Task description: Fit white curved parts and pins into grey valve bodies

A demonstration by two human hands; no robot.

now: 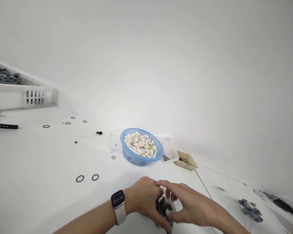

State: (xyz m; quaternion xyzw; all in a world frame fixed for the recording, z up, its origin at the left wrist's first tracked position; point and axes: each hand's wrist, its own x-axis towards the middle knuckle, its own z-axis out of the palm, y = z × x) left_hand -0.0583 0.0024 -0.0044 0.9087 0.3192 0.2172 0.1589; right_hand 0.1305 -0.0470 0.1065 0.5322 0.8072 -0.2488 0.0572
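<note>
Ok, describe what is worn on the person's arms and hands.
Both forearms are bare, with no sleeves in view. The left hand and right hand wear no gloves. On the left wrist sits a smartwatch with a rounded rectangular lit face and a pale pink band.

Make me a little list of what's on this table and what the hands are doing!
left hand: wears a watch, grips the dark metal part
right hand: fingers on the same part, beside a white piece
blue basket: full of small white pieces
white tray: right of the basket, touching it
black rings: lying loose on the table
grey part: far right
white crate: far left, metal parts inside
</note>
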